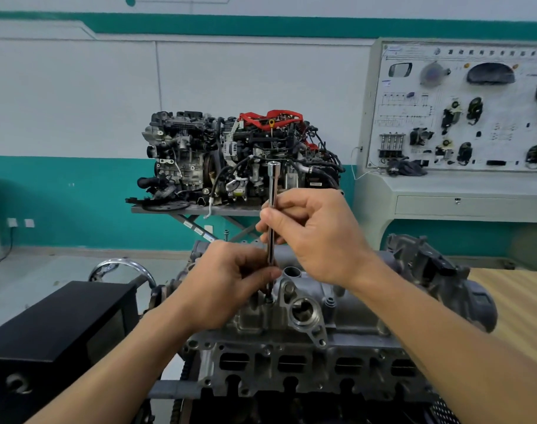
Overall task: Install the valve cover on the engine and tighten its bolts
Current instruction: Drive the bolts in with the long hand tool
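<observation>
- On top of the engine (pixel 291 371) right in front, the grey valve cover (pixel 346 307) is already sitting in place.
- A long chrome extension bar (pixel 272 191) stands pretty much upright, with its bottom end down on a bolt (pixel 269 298) near the cover's left end.
- The right hand (pixel 319 240) has its fingers curled round the middle of the bar.
- The left hand (pixel 230 283) pinches the bar's lower end, just above the bolt.
- Behind all that, spare engines (pixel 239 154) sit on a lift table and a training board (pixel 463 108) stands off to the right. A black box (pixel 56 325) sits just left of the engine.
</observation>
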`<action>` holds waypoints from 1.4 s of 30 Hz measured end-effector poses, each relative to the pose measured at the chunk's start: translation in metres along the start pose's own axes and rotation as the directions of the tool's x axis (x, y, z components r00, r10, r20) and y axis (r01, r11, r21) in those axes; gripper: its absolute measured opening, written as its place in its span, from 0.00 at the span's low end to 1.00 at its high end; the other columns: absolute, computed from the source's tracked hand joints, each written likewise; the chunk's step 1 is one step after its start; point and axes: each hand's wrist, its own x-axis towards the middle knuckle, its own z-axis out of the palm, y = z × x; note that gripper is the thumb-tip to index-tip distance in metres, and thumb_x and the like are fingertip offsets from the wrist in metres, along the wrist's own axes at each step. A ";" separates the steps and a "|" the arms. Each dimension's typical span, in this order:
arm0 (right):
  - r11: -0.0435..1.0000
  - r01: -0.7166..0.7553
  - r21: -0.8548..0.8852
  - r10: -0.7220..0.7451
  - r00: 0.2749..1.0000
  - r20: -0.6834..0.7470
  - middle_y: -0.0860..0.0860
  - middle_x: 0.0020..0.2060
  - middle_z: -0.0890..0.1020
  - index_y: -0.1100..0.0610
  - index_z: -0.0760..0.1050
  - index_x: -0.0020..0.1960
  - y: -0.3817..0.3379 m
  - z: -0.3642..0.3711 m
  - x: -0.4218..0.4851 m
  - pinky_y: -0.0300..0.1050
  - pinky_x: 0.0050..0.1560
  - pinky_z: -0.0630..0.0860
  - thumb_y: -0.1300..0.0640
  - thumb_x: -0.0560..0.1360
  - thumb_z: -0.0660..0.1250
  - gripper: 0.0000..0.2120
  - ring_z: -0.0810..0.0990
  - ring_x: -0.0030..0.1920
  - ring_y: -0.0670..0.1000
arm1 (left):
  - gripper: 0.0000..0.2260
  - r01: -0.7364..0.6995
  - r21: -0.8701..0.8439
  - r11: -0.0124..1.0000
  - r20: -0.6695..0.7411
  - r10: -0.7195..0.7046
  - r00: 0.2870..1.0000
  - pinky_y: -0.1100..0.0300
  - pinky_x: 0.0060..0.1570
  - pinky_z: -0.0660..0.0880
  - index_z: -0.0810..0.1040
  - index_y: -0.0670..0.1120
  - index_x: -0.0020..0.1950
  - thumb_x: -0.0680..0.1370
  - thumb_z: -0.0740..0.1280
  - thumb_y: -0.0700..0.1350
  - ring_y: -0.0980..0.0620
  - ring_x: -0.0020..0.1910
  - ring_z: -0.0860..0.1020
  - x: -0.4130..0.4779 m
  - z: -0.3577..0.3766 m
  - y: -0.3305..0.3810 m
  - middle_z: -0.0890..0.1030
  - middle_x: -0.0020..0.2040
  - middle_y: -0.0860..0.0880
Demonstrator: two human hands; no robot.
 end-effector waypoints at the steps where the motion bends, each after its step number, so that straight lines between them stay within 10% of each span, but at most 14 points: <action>1: 0.999 -0.030 0.016 0.030 1.000 -0.006 0.54 0.36 0.86 0.64 0.82 0.44 -0.001 0.000 0.005 0.44 0.37 0.83 0.64 0.78 0.68 0.06 0.85 0.34 0.52 | 0.17 0.010 -0.012 1.000 -0.006 -0.010 1.000 0.69 0.31 0.69 0.79 0.61 0.35 0.78 0.73 0.41 0.59 0.26 0.74 0.002 0.000 0.001 0.78 0.28 0.58; 6: 0.988 -0.077 0.135 0.086 0.994 -0.060 0.56 0.35 0.86 0.63 0.82 0.43 -0.020 0.002 0.038 0.45 0.31 0.82 0.63 0.79 0.68 0.07 0.85 0.32 0.52 | 0.06 0.116 -0.231 0.966 -0.029 -0.127 0.992 0.56 0.37 0.82 0.86 0.40 0.48 0.78 0.72 0.42 0.45 0.34 0.84 0.018 -0.024 0.009 0.86 0.37 0.47; 13: 0.995 0.002 0.099 0.015 0.985 -0.171 0.57 0.30 0.84 0.64 0.80 0.37 -0.021 0.041 0.041 0.57 0.34 0.82 0.60 0.71 0.77 0.10 0.84 0.32 0.60 | 0.06 0.162 -0.175 0.971 -0.037 -0.171 0.985 0.52 0.39 0.80 0.87 0.49 0.46 0.74 0.73 0.49 0.44 0.35 0.82 -0.015 -0.058 0.007 0.87 0.38 0.48; 16: 0.974 -0.022 0.224 0.047 0.993 -0.105 0.55 0.32 0.85 0.63 0.81 0.41 -0.019 0.055 0.034 0.47 0.34 0.83 0.62 0.73 0.74 0.06 0.85 0.32 0.55 | 0.04 0.201 -0.146 0.969 -0.077 -0.213 0.974 0.42 0.44 0.81 0.85 0.42 0.49 0.77 0.73 0.42 0.35 0.41 0.83 -0.026 -0.063 0.001 0.86 0.41 0.41; 42: 0.973 -0.123 0.195 0.084 0.977 0.197 0.56 0.41 0.87 0.58 0.80 0.47 -0.020 0.058 0.042 0.42 0.38 0.82 0.61 0.80 0.66 0.06 0.86 0.40 0.54 | 0.08 0.222 -0.174 0.960 -0.276 -0.263 0.924 0.62 0.33 0.77 0.81 0.50 0.39 0.71 0.80 0.45 0.53 0.30 0.81 -0.032 -0.051 -0.018 0.84 0.33 0.50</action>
